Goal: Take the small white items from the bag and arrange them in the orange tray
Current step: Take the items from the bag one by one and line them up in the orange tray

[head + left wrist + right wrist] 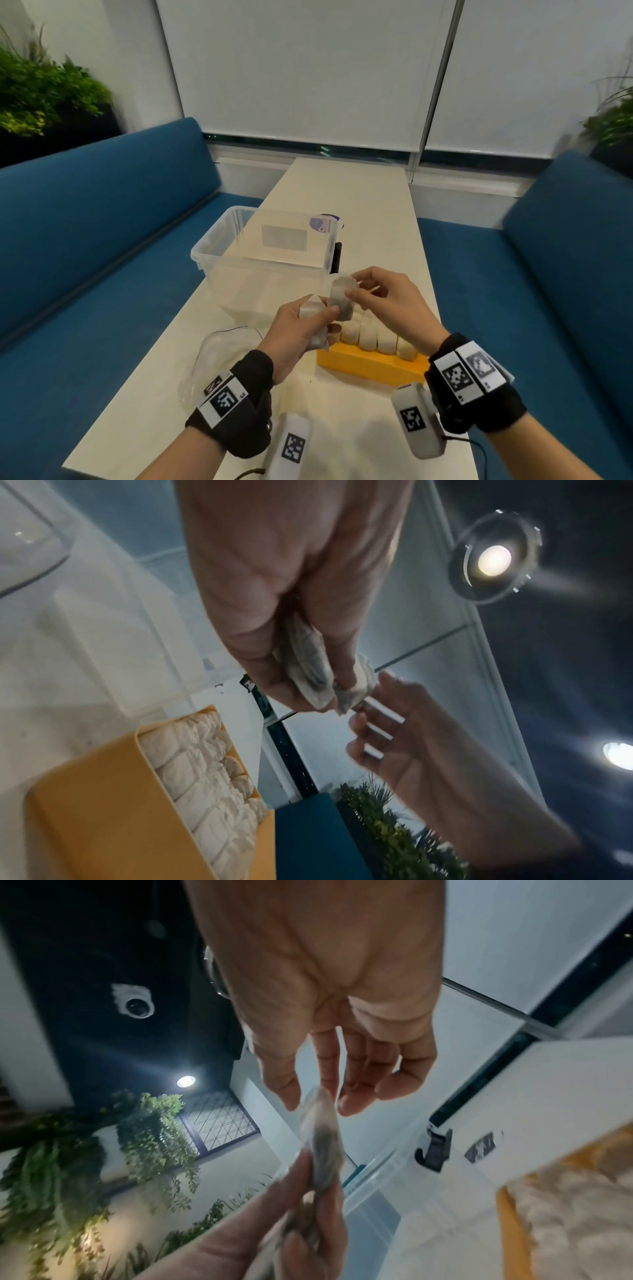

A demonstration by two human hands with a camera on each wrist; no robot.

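On the table (342, 192), near its middle, we see the orange tray (370, 368) with a row of small white items (368, 334) packed inside it. Behind it stands a clear plastic box (263, 253), and the clear bag (222, 356) lies flat by the left edge. Above the tray, our left hand (301, 330) holds a small bunch of white items (313, 315) in curled fingers. Our right hand (383, 301) pinches one white item (340, 301) by its top with thumb and finger, and the other fingers hang loose.
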